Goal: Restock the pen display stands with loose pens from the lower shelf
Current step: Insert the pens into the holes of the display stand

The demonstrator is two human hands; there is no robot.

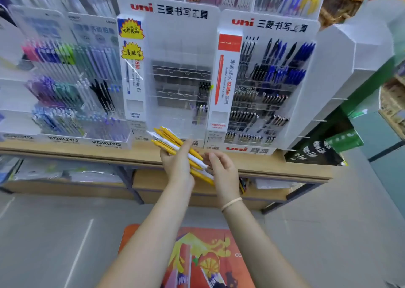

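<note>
My left hand [178, 162] grips a bundle of several yellow and white pens [168, 139], slanted from upper left to lower right in front of the shelf edge. My right hand [221, 167] touches the lower ends of the bundle with its fingertips; whether it pinches a pen is hidden. Just behind stands the middle clear uni display stand [182, 77], most of its slots bare, with a few pens in the right column. The uni stand to the right [267, 86] holds many black and blue pens.
A Kokuyo stand [72, 90] full of coloured pens sits at the left on the wooden shelf [285, 169]. The lower shelf [72, 173] beneath holds plastic-wrapped packs. White shelving [341, 68] juts out at the right. An orange printed mat [203, 257] lies on the floor.
</note>
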